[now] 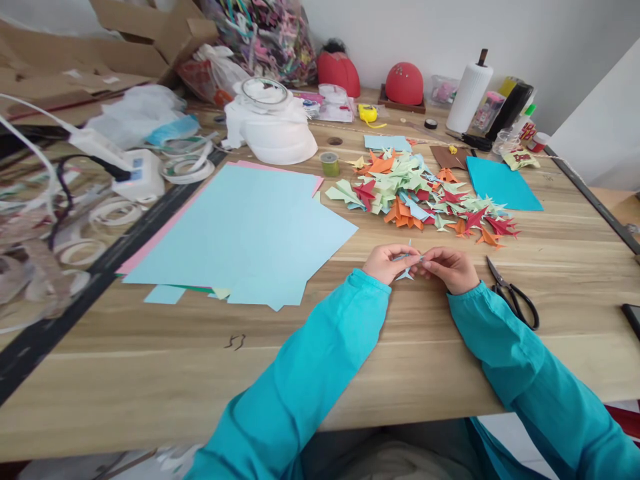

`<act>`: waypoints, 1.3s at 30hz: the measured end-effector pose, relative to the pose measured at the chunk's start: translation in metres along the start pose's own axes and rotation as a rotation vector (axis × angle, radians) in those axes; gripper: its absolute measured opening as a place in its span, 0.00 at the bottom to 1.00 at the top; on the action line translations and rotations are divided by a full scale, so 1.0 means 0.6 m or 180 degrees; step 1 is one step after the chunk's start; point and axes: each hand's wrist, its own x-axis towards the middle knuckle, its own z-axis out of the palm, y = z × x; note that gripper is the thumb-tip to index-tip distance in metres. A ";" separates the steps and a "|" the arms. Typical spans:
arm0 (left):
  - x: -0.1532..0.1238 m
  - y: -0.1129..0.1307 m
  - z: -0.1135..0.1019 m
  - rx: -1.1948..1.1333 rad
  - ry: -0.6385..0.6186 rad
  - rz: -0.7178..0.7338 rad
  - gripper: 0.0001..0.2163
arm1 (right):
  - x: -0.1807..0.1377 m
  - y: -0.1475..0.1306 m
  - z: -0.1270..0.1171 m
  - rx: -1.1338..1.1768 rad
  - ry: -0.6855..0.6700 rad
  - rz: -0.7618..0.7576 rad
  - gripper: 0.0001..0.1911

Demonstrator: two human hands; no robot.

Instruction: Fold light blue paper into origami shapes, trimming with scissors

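Both my hands meet over the middle of the wooden table [400,347]. My left hand [387,262] and my right hand [449,268] are closed, pinching a small folded light blue paper piece [409,265] between the fingertips. Its points stick out above and below my fingers. Just beyond my hands lies a pile of folded paper shapes [420,197] in green, orange, red and blue. Black scissors [514,296] rest on the table to the right of my right hand.
Large light blue sheets [245,233] over pink ones lie to the left. A teal sheet [500,183] sits at the far right. Tape rolls [185,167], a white container [273,130], a paper towel roll [469,97] and red round objects [404,83] crowd the back.
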 end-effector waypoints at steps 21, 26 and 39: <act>-0.006 0.002 0.001 0.0523 -0.0157 0.0230 0.14 | -0.001 -0.005 0.005 0.1061 0.0139 0.0939 0.10; -0.006 0.002 0.002 0.0586 -0.0165 0.0261 0.14 | -0.001 -0.005 0.006 0.1005 0.0204 0.0971 0.11; -0.006 0.002 0.003 0.0532 -0.0026 0.0142 0.14 | 0.001 -0.002 0.005 0.1161 0.0332 0.1023 0.15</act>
